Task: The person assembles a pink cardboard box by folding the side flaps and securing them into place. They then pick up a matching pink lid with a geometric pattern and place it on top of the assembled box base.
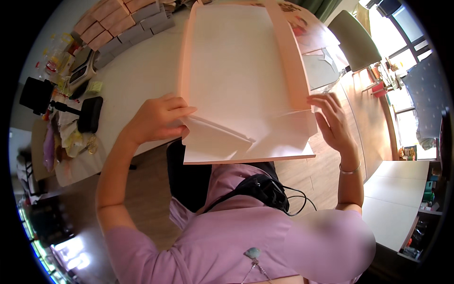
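In front of me lies a large, long cardboard box (231,71), pink outside and white inside, with long side walls standing up. Its near end panel (213,144) slants toward me with creased corner flaps. My left hand (163,118) grips the left wall near the close corner, thumb and fingers bent about the edge. At the opposite wall is my right hand (333,120), its fingertips at the outer edge and its thumb held apart from the fingers. A bracelet (350,168) circles the right wrist.
The white table (137,61) carries stacked pink and grey boxes (118,26) at the back left. A black stand (90,114), scissors (91,143) and clutter lie left. A chair (354,40) stands far right, a white cabinet (395,189) near right. Black cables (302,196) hang at my waist.
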`<state>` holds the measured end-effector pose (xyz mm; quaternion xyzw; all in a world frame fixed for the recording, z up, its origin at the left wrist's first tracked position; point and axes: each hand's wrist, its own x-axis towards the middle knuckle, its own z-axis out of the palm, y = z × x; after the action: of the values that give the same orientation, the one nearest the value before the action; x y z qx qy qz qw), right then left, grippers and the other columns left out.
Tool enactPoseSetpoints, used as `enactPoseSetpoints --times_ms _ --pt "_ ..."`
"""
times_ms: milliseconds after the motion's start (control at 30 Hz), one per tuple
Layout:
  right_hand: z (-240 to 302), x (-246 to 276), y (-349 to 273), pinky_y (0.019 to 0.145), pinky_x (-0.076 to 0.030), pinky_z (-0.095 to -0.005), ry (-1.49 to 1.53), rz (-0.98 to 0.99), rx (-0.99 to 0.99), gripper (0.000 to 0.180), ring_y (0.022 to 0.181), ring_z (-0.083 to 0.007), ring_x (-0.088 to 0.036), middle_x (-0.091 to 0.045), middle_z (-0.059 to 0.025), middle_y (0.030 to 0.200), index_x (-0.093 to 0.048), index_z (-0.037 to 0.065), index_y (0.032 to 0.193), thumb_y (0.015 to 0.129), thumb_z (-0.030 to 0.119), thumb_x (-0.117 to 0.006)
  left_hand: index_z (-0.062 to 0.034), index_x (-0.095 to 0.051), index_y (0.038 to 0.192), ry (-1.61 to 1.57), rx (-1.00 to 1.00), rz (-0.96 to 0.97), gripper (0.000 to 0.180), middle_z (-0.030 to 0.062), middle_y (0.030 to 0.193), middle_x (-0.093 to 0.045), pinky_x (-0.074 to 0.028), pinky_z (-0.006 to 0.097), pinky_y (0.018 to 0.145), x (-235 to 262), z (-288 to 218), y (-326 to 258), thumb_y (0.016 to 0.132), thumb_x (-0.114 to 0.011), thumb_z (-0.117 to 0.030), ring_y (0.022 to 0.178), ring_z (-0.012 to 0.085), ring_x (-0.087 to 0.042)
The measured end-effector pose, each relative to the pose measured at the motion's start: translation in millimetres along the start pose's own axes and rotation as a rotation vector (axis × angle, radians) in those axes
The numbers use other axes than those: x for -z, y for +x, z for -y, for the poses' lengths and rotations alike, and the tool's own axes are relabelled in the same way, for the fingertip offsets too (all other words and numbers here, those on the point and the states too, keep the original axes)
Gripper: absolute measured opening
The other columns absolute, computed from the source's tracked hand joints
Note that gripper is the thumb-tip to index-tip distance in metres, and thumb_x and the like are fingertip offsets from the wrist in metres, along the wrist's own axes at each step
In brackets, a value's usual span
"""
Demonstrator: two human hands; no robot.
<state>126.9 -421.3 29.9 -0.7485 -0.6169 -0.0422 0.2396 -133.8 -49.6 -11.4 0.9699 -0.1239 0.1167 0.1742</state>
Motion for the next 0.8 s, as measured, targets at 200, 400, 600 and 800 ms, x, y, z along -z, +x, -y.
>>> enactPoseSetpoints --times_ms 200,400,600,800 --pt "8.3 -36.0 6.2 0.095 -0.049 -0.0454 0.102 0.021 0.1 0.044 0.106 -0.0362 -0.062 -0.067 -0.0143 0.113 -0.062 0.005 0.123 0.081 0.012 -0.076 -0.014 -0.073 0.108 0.286 -0.201 -0.108 0.03 -0.0005 0.094 -0.066 -0.041 0.049 0.108 -4.1 -14.0 19.5 0.079 -0.075 -0.023 0.092 0.0216 -0.061" --pt "11.6 -59.9 31.1 0.071 -0.053 -0.0398 0.234 -0.021 0.055 0.022 0.082 -0.0346 -0.067 -0.07 -0.0141 0.093 -0.061 0.006 0.112 0.092 0.009 -0.068 -0.01 -0.073 0.088 -0.056 -0.116 -0.085 0.011 0.0016 0.077 -0.061 -0.038 0.048 0.112 -33.1 5.0 29.1 0.09 -0.07 -0.02 0.082 0.0223 -0.057" --pt "0.3 -48.8 40.8 0.065 -0.051 -0.0394 0.195 0.185 0.088 0.014 0.075 -0.0337 -0.067 -0.07 -0.0127 0.085 -0.063 0.006 0.107 0.094 0.009 -0.065 -0.0083 -0.072 0.086 -0.087 -0.069 -0.144 0.007 0.0027 0.074 -0.059 -0.037 0.047 0.113 -36.6 4.8 25.3 0.089 -0.07 -0.014 0.08 0.0219 -0.056" --pt "0.5 -42.5 42.2 0.066 -0.051 -0.0398 0.236 0.186 0.104 0.013 0.075 -0.0324 -0.067 -0.071 -0.0119 0.086 -0.064 0.008 0.106 0.093 0.009 -0.065 -0.0066 -0.069 0.084 -0.078 -0.027 -0.069 0.007 0.0037 0.077 -0.06 -0.035 0.049 0.115 -26.5 -2.3 25.6 0.089 -0.068 -0.011 0.081 0.0221 -0.057"
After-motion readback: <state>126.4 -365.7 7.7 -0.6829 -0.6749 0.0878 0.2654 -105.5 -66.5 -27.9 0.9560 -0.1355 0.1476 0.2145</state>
